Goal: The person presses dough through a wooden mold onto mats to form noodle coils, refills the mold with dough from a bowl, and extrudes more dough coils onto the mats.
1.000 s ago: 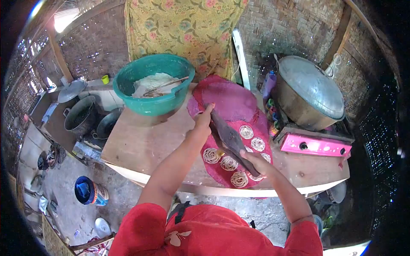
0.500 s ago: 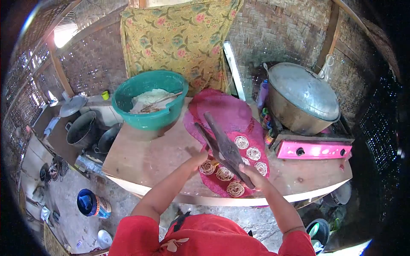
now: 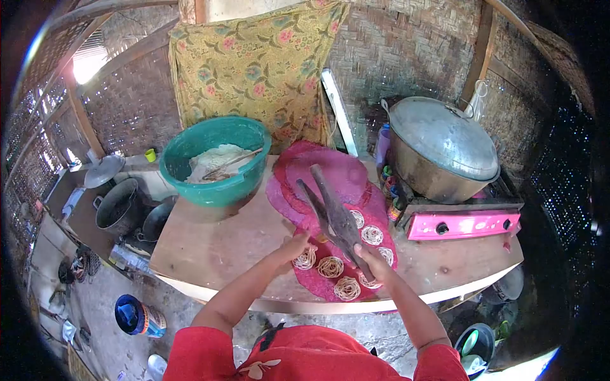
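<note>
A dark wooden press (image 3: 343,225) with two long arms lies slantwise over a red-pink mat (image 3: 330,292). My right hand (image 3: 373,263) is wrapped round its near end. My left hand (image 3: 295,246) is closed at the press's left side, its fingertips partly hidden; it seems to grip the lower arm, beside a small yellowish part. Several pale coiled noodle nests sit on the mat: one nest (image 3: 305,258) just under my left hand, another nest (image 3: 330,267) below the press, and one nest (image 3: 347,288) near the table's front edge. The press covers part of the mat.
A green basin (image 3: 215,193) of white dough or flour with a stick stands at the back left of the wooden table (image 3: 216,244). On the right, a large lidded pot (image 3: 438,159) sits on a pink-fronted stove (image 3: 460,225). Dark pots (image 3: 117,206) stand further left.
My head view has shifted slightly. The press has moved a little away and to the right over the mat, uncovering more of a nest near my right hand. Both hands keep their hold.
</note>
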`<state>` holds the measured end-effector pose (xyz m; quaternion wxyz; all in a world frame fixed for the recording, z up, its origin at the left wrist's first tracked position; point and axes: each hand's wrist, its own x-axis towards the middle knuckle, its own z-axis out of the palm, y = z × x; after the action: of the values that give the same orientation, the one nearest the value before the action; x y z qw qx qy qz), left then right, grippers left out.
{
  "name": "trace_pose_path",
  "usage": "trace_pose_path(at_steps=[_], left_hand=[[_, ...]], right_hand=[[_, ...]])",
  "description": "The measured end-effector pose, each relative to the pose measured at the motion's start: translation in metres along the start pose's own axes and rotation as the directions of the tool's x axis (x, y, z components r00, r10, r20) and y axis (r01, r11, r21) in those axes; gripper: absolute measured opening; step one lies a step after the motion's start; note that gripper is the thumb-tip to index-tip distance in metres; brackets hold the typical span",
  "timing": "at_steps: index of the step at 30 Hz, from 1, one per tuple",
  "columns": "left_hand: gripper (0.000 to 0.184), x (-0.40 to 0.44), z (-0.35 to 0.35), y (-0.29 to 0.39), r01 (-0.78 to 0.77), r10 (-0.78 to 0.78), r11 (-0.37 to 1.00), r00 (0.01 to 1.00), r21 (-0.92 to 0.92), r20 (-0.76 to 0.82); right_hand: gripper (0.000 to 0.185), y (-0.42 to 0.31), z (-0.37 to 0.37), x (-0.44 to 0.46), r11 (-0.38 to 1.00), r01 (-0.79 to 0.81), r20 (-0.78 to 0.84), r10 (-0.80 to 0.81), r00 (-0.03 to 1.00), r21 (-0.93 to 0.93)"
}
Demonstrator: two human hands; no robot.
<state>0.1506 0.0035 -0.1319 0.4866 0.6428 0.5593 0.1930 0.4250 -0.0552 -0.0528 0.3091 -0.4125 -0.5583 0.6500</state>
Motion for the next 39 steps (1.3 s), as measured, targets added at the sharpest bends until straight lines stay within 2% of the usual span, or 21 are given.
trace_pose_path(at_steps=[1, 3, 4, 6, 8, 9, 10, 11, 12, 13, 14, 15, 18, 22, 24, 26, 27, 29, 32, 35, 39], left_hand=[[0.082, -0.001, 0.001, -0.007, -0.114, 0.158, 0.934, 0.982, 0.338, -0.105], [0.067, -0.011, 0.0, -0.019, -0.152, 0.177, 0.919, 0.984, 0.364, -0.036], [0.061, -0.03, 0.001, -0.009, -0.201, 0.282, 0.794, 0.958, 0.574, -0.055], [0.058, -0.052, -0.002, 0.002, -0.225, 0.387, 0.62, 0.921, 0.751, -0.044], [0.065, -0.06, -0.013, 0.009, -0.287, 0.65, 0.261, 0.758, 0.922, 0.052], [0.07, -0.065, -0.018, 0.03, -0.217, 0.658, 0.359, 0.749, 0.908, -0.081], [0.077, -0.062, -0.026, 0.053, -0.15, 0.65, 0.456, 0.73, 0.877, -0.213], [0.08, -0.033, -0.034, 0.06, -0.342, 0.661, 0.704, 0.637, 0.622, -0.398], [0.084, -0.003, -0.044, 0.069, -0.532, 0.579, 0.801, 0.573, 0.274, -0.581], [0.085, -0.002, -0.059, 0.105, -0.585, 0.34, 0.781, 0.691, -0.217, -0.639], [0.086, -0.007, -0.072, 0.141, -0.523, 0.109, 0.551, 0.818, -0.651, -0.564], [0.086, -0.001, -0.081, 0.156, -0.521, 0.104, 0.547, 0.819, -0.656, -0.564], [0.085, 0.012, -0.097, 0.169, -0.513, -0.037, 0.546, 0.776, -0.663, -0.63], [0.073, 0.099, -0.099, 0.078, -0.377, -0.249, 0.558, 0.774, -0.74, -0.582], [0.071, 0.103, -0.089, 0.056, -0.307, -0.354, 0.55, 0.757, -0.777, -0.549], [0.071, 0.084, -0.077, 0.062, -0.421, -0.388, 0.34, 0.752, -0.841, -0.533], [0.071, 0.082, -0.082, 0.068, -0.426, -0.387, 0.339, 0.75, -0.839, -0.537], [0.069, 0.078, -0.09, 0.076, -0.407, -0.505, 0.451, 0.618, -0.794, -0.603], [0.064, 0.076, -0.109, 0.081, -0.486, -0.458, 0.433, 0.607, -0.759, -0.65], [0.062, 0.068, -0.114, 0.078, -0.538, -0.353, 0.46, 0.619, -0.706, -0.702], [0.056, 0.074, -0.1, 0.078, -0.485, -0.443, 0.411, 0.634, -0.772, -0.634]], right_hand=[[0.052, 0.004, -0.005, 0.001, 0.999, 0.031, 0.004, -0.031, 1.0, 0.02], [0.053, 0.008, -0.012, 0.001, 1.0, -0.008, -0.011, 0.008, 1.0, 0.019], [0.053, 0.005, -0.012, -0.002, 1.0, 0.002, -0.052, -0.002, 0.999, 0.009], [0.054, -0.003, -0.012, -0.01, 1.0, 0.01, -0.096, -0.01, 0.995, -0.003], [0.056, -0.013, -0.013, -0.015, 0.999, 0.028, -0.105, -0.033, 0.994, -0.042], [0.056, -0.018, -0.013, -0.016, 0.999, 0.03, -0.108, -0.034, 0.994, -0.043], [0.057, -0.023, -0.012, -0.017, 0.994, 0.041, -0.11, -0.052, 0.993, -0.1], [0.058, -0.027, -0.01, -0.016, 0.987, 0.047, -0.111, -0.065, 0.992, -0.157], [0.058, -0.031, -0.006, -0.013, 0.987, 0.039, -0.112, -0.057, 0.992, -0.156], [0.06, -0.035, 0.001, -0.008, 0.959, 0.15, -0.109, -0.181, 0.977, -0.242], [0.061, -0.04, 0.007, -0.003, 0.91, 0.257, -0.093, -0.301, 0.949, -0.326], [0.061, -0.05, 0.011, 0.0, 0.91, 0.251, -0.091, -0.295, 0.951, -0.329], [0.071, -0.059, 0.001, 0.025, 0.99, -0.115, 0.08, 0.121, 0.989, -0.083], [0.074, -0.05, 0.008, 0.06, 0.949, -0.289, 0.057, 0.298, 0.953, -0.121], [0.072, -0.041, 0.01, 0.07, 0.911, -0.309, -0.029, 0.313, 0.949, -0.273], [0.072, -0.051, 0.012, 0.076, 0.875, -0.333, -0.068, 0.331, 0.941, -0.35], [0.072, -0.058, 0.015, 0.076, 0.877, -0.259, -0.07, 0.253, 0.965, -0.405], [0.072, -0.058, 0.015, 0.083, 0.866, -0.192, -0.063, 0.184, 0.981, -0.462], [0.068, -0.058, 0.02, 0.096, 0.854, -0.102, -0.094, 0.062, 0.994, -0.51], [0.068, -0.069, 0.022, 0.086, 0.843, -0.126, -0.082, 0.098, 0.992, -0.522], [0.069, -0.089, 0.012, 0.072, 0.841, -0.184, -0.056, 0.181, 0.982, -0.51]])
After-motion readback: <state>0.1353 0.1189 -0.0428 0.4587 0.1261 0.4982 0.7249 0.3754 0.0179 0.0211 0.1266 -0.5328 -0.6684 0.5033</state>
